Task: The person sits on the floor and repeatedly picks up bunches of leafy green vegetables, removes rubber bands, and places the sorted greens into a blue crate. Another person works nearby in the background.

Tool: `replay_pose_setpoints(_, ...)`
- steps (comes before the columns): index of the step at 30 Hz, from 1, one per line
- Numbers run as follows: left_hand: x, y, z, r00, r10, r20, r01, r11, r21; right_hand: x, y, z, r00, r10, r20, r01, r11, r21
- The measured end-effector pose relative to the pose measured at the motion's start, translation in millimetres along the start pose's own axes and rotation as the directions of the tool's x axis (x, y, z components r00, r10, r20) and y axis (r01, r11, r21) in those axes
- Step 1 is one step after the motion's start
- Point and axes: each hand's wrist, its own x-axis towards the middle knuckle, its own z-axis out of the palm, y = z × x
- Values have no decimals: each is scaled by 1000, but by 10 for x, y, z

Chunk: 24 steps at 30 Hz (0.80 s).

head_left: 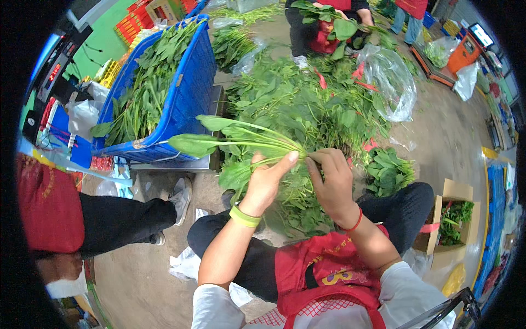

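A small bunch of spinach-like leafy greens (249, 137) lies across my left hand (267, 183), its broad leaves pointing left and its stem ends to the right. My left thumb presses over the stems and the fingers curl beneath them. At the root end, the thumb and fingers of my right hand (332, 178) are pinched together on the stem tips; any small piece between them is too small to make out. Below and beyond both hands spreads a big loose heap of the same greens (268, 96) on the floor.
At left, a blue crate (189, 90) full of greens rests on a metal platform (181, 164). A person in dark trousers (123, 219) stands left; another (298, 33) handles greens across the heap. A clear plastic bag (392, 82) and an open cardboard box (459, 189) are at right.
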Motion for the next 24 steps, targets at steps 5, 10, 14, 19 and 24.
replay_pose_setpoints(5, 38, -52, -11, 1000, -8, 9, 8, 998, -69, -95, 11, 94, 995, 93, -40, -91, 995, 39)
replay_pose_setpoints(10, 109, -95, -100, 999, -43, 34, 47, 992, -114, -64, 3, 2, 925, 379, 15, -373, 902, 218)
replay_pose_setpoints(14, 81, -10, -72, 995, -20, 94, 26, 997, -66, 188, 377, -111, 822, 480, 307, -475, 875, -96)
replay_pose_setpoints(19, 89, -42, -127, 986, -20, 164, 20, 1000, 3, 73, 390, -130, 621, 553, 556, -780, 360, 513)
replay_pose_setpoints(24, 105, -28, -140, 975, -78, 206, 63, 995, 76, 13, 418, -128, 433, 278, 858, -874, -103, 475)
